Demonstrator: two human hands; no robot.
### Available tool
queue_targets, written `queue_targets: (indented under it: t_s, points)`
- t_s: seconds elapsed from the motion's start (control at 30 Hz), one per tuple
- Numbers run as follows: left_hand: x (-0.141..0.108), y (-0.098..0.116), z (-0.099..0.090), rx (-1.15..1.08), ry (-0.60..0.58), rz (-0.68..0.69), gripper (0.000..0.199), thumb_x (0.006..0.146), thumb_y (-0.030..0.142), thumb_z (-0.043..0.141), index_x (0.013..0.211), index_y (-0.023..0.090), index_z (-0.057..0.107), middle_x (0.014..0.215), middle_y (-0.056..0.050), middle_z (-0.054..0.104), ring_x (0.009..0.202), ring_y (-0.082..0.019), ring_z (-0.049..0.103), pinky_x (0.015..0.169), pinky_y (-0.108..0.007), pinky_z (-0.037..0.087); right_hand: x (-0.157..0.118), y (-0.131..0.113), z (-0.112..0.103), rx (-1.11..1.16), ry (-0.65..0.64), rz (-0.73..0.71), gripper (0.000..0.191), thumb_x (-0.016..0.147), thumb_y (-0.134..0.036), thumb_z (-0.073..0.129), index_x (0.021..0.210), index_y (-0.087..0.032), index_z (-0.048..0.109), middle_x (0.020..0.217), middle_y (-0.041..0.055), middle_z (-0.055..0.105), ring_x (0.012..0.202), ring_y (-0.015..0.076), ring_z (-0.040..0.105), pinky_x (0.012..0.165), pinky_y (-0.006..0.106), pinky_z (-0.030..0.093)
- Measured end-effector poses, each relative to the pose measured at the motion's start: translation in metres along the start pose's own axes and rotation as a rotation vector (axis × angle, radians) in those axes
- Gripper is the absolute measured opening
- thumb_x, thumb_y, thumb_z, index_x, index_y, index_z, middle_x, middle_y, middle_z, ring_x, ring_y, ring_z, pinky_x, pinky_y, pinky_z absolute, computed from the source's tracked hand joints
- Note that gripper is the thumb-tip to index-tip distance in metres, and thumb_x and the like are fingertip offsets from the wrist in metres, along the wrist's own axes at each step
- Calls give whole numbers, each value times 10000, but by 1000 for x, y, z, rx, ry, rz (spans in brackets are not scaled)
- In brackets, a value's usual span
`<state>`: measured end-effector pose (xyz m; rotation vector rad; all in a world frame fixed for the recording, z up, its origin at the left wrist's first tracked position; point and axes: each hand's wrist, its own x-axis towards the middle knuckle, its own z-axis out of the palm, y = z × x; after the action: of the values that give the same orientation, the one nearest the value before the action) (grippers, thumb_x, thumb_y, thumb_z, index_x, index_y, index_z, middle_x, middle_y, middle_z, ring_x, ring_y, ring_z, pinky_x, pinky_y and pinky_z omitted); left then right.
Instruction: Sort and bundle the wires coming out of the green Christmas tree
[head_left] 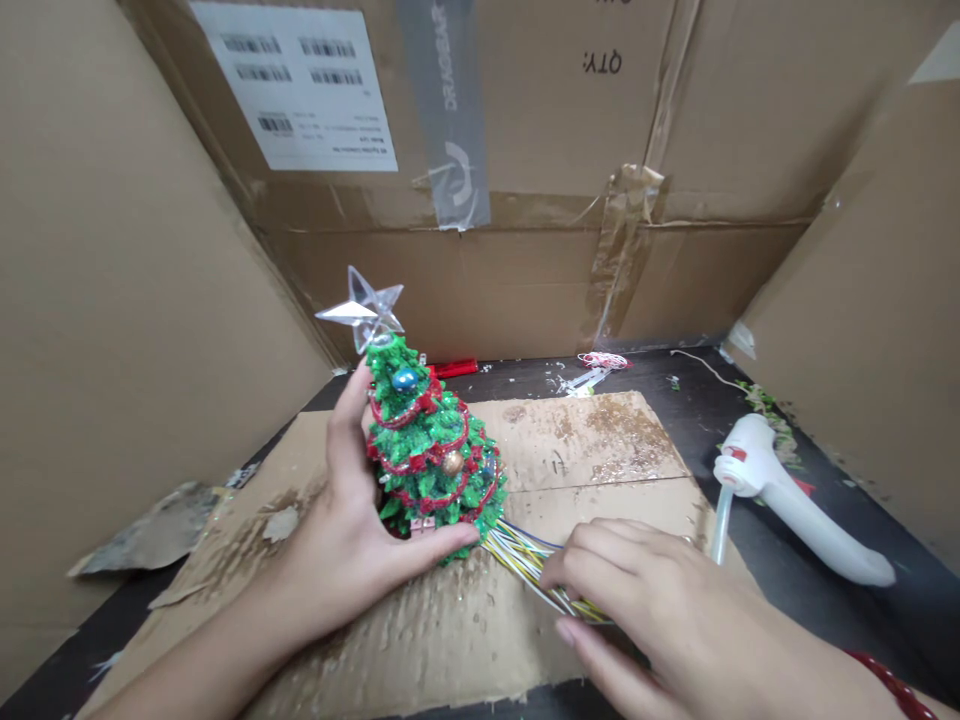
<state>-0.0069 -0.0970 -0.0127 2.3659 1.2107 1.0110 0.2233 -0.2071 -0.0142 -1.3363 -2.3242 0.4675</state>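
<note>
Small Christmas tree (435, 450), green and glittery, left of centre above a flattened cardboard sheet (585, 440), leaning slightly left; contact with the sheet hidden by the hand. Star topper (367, 310) of clear plastic at its tip; red tinsel garland (420, 465) wound round it; blue bauble (405, 379) and gold bauble (452, 462) among the branches. Left hand (352, 530) in a wide cupped grip round the tree, thumb up the left side, fingers across the low near side. Bundle of coloured wires (525, 565) running from the tree's low right side toward the near right. Right hand (645, 590) in a narrow grip on the bundle, fingers over it, thumb just below; firmness impossible to tell. Red wristband (892, 685) on the right wrist. To the right, on a dark table (840, 620), white glue gun (787, 490) with a clear glue stick (720, 520). At the far edge, red object (454, 368) and coil of red-and-white string (604, 360). Torn cardboard scrap (150, 530) at left. Cardboard walls (150, 250) on three sides, the far one with a barcode label (292, 85) and brown tape (622, 250).
</note>
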Motion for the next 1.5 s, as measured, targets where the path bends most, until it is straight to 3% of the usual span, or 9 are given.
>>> queue_targets:
  t_s: [0.17, 0.3, 0.4, 0.53, 0.8, 0.9, 1.0, 1.17, 1.5]
  points:
    - [-4, 3, 10, -50, 127, 73, 1221, 606, 454, 770, 1483, 333, -71, 1421, -91, 401, 1281, -292, 502, 1037, -469, 521, -2, 1, 2, -8, 29, -24, 132, 849, -123, 467, 901, -154, 584, 835, 20, 579, 725, 135, 515, 660, 259, 397]
    - [-10, 8, 13, -46, 251, 58, 1143, 607, 447, 766, 1481, 392, 33, 1572, 12, 60, 1461, -308, 216, 1164, -484, 400, -2, 2, 2, -5, 20, -26, 105, 851, -127, 469, 882, -160, 564, 836, 17, 572, 725, 135, 510, 659, 259, 393]
    - [-11, 11, 11, 11, 200, -5, 994, 687, 462, 688, 1477, 384, 90, 1535, -12, 206, 1404, -308, 327, 1179, -552, 353, -2, 2, 2, -2, 17, -22, 84, 859, -132, 472, 869, -164, 550, 840, 14, 573, 730, 134, 511, 660, 257, 390]
    - [-5, 14, 6, -76, 146, -157, 804, 743, 523, 606, 1434, 358, 228, 1336, -48, 468, 1168, -265, 561, 1102, -542, 447, -1, 2, 2, 1, 7, -11, 105, 863, -127, 468, 891, -162, 563, 854, 17, 578, 748, 138, 518, 676, 259, 393]
    - [0, 23, -2, -233, 53, -177, 476, 786, 491, 590, 1213, 334, 452, 1115, 31, 615, 986, -104, 644, 875, -173, 589, -3, 2, 2, 1, 4, -13, 102, 863, -126, 472, 889, -167, 561, 848, 11, 572, 744, 137, 518, 674, 261, 390]
    - [-2, 23, -1, -171, 117, -155, 613, 767, 492, 609, 1317, 364, 371, 1272, 24, 533, 1125, -148, 593, 988, -257, 572, -3, 2, 2, -1, 16, -21, 87, 861, -127, 474, 873, -167, 550, 842, 9, 568, 737, 133, 510, 670, 257, 388]
    - [-3, 22, -1, -81, 314, 16, 877, 709, 447, 684, 1424, 430, 177, 1462, 46, 311, 1349, -228, 403, 1194, -411, 414, -3, 1, 1, -6, 18, -18, 76, 855, -125, 479, 855, -165, 543, 828, 8, 567, 720, 130, 505, 651, 255, 384]
    - [-6, 19, -8, 418, 356, 371, 716, 753, 258, 647, 1318, 571, 337, 1527, 213, 88, 1429, -276, 228, 1237, -555, 260, -1, 0, -1, 8, -37, 14, 94, 866, -144, 482, 891, -156, 572, 847, 19, 578, 752, 144, 523, 685, 270, 407]
    - [-7, 21, -19, 597, 347, 526, 629, 725, 253, 661, 1276, 470, 447, 1480, 50, 286, 1286, -320, 406, 1073, -664, 387, -1, -1, -2, 23, -97, 61, 152, 881, -167, 481, 968, -165, 606, 895, 30, 596, 797, 164, 547, 726, 294, 424]
